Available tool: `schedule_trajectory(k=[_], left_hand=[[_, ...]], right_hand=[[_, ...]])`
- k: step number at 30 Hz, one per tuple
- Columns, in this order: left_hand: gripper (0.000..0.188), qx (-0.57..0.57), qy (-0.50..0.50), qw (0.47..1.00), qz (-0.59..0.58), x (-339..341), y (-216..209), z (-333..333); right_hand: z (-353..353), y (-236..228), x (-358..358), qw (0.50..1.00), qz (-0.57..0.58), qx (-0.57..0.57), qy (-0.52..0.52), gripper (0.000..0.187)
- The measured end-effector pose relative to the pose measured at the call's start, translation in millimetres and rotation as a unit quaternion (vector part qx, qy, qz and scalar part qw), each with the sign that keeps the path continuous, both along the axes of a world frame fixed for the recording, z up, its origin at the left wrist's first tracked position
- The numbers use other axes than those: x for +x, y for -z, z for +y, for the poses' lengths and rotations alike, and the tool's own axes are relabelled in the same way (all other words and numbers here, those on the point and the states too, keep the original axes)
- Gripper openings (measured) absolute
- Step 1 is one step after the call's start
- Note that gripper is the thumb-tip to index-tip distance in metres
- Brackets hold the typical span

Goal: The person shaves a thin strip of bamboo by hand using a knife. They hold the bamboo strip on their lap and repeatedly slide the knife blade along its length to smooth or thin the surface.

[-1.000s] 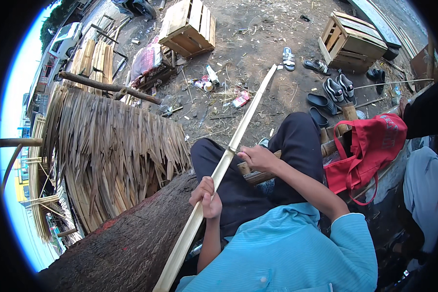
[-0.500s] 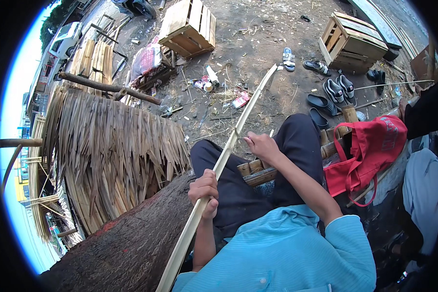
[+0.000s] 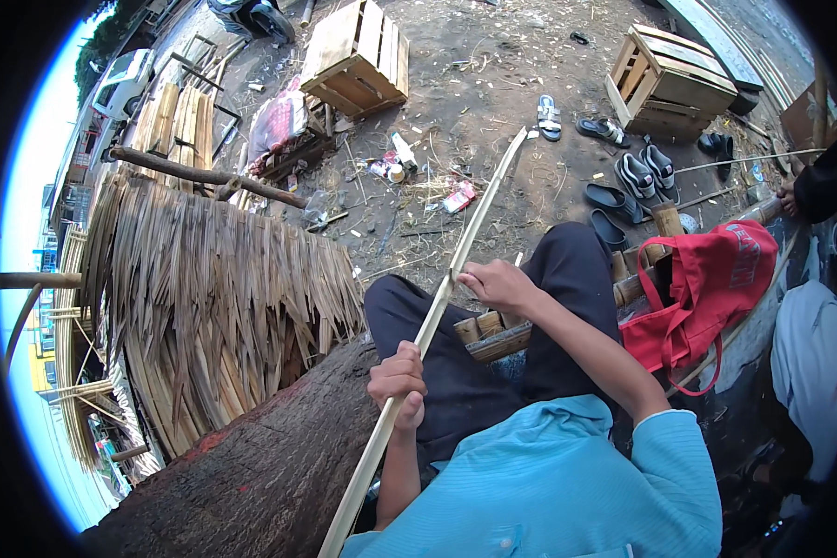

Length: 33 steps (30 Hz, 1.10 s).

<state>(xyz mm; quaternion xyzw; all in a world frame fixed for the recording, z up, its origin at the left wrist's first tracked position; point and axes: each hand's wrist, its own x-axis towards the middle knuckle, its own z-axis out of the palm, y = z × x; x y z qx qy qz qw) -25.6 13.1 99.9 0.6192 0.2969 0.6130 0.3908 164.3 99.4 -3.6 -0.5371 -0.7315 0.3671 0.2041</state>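
A long, pale split-bamboo strip (image 3: 437, 307) runs slantwise from the lower edge up past my knees, with a small raised spot partway along it. My left hand (image 3: 399, 384) is closed round its lower part, thumb beneath. Farther up, my right hand (image 3: 499, 285) is closed, its fingertips against the strip's right edge beside the raised spot. What those fingers pinch, if anything, is hidden. Both hands are over my dark trousers (image 3: 567, 298), in front of my light blue shirt (image 3: 549, 474).
Left of me are a thick tree trunk (image 3: 279, 456) and a dry palm thatch panel (image 3: 214, 270). A red cloth bag (image 3: 716, 288) lies at right, by a bamboo bench (image 3: 500, 344). Wooden crates (image 3: 358, 65), shoes (image 3: 637, 177) and litter (image 3: 458, 197) lie ahead. Another person's hand (image 3: 789, 198) shows far right.
My right hand has moved left onto the strip's edge. My left hand and the strip's lower end have shifted slightly right. At far right, another person's hand has come into clearer view.
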Motion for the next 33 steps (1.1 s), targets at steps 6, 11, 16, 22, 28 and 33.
schedule_trajectory(k=[6,11,16,22,28,33], left_hand=[[0.044,0.004,0.011,1.0,0.021,1.2,0.4,7.1],[0.043,-0.002,-0.015,1.0,0.003,1.9,1.3,-3.1],[0.038,-0.005,-0.06,0.998,-0.03,6.3,8.1,-6.3],[0.03,-0.027,-0.185,0.974,-0.128,11.6,33.5,-14.8],[0.032,-0.042,-0.183,0.974,-0.13,16.1,33.7,-27.2],[0.031,-0.075,-0.199,0.966,-0.146,9.7,34.2,-30.4]], right_hand=[[6.7,17.7,11.0,0.998,0.022,-0.019,0.05,0.035],[-6.1,14.4,-1.6,1.0,0.024,-0.008,0.006,0.036],[3.9,36.9,13.2,0.998,0.002,-0.033,0.056,0.034],[2.6,30.2,8.5,0.997,-0.026,-0.069,0.002,0.04],[1.2,44.2,17.7,0.992,-0.048,-0.115,-0.003,0.046],[9.6,53.9,15.6,0.989,-0.074,-0.125,0.013,0.046]])
